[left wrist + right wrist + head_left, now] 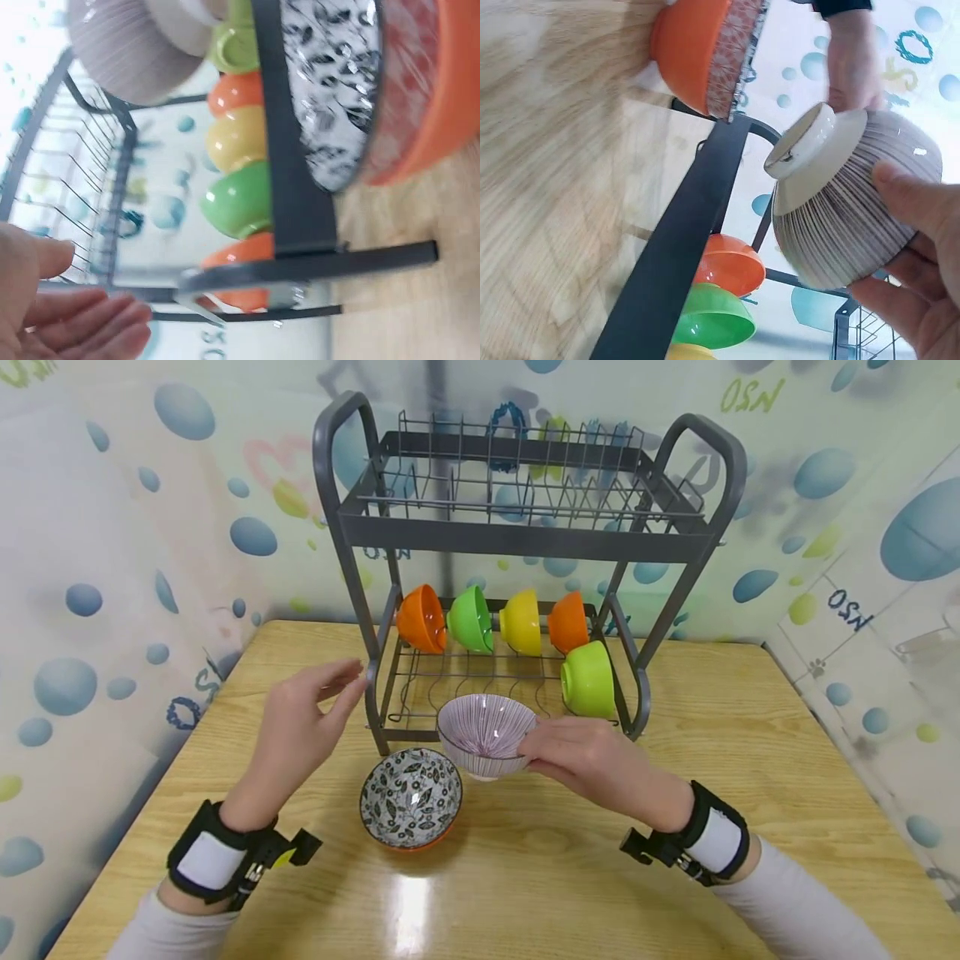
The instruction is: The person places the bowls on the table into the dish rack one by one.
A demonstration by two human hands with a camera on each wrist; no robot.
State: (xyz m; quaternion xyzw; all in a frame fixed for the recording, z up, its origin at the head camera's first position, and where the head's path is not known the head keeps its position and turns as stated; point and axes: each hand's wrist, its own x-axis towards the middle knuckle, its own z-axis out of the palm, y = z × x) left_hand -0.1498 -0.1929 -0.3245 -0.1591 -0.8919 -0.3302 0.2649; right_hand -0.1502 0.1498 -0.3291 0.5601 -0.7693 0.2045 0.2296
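Note:
My right hand (pixel 577 756) pinches the right rim of a purple-and-white striped bowl (pixel 486 735), held up in front of the rack's lower shelf. In the right wrist view the thumb presses the outside of the striped bowl (pixel 847 202), whose pale foot shows. My left hand (pixel 303 727) is in the air by the rack's left front post, fingers loosely bent, thumb apart, nothing between them. A floral black-and-white bowl (pixel 411 797) with an orange outside stands on the table just left of and below the striped one.
A dark two-tier dish rack (pixel 517 539) stands at the back of the wooden table (pixel 720 752). On its lower tier, an orange bowl (pixel 422 620), a green bowl (pixel 471 620), a yellow bowl (pixel 521 622) and another orange bowl (pixel 567 622) stand on edge, with a lime bowl (pixel 588 681) in front.

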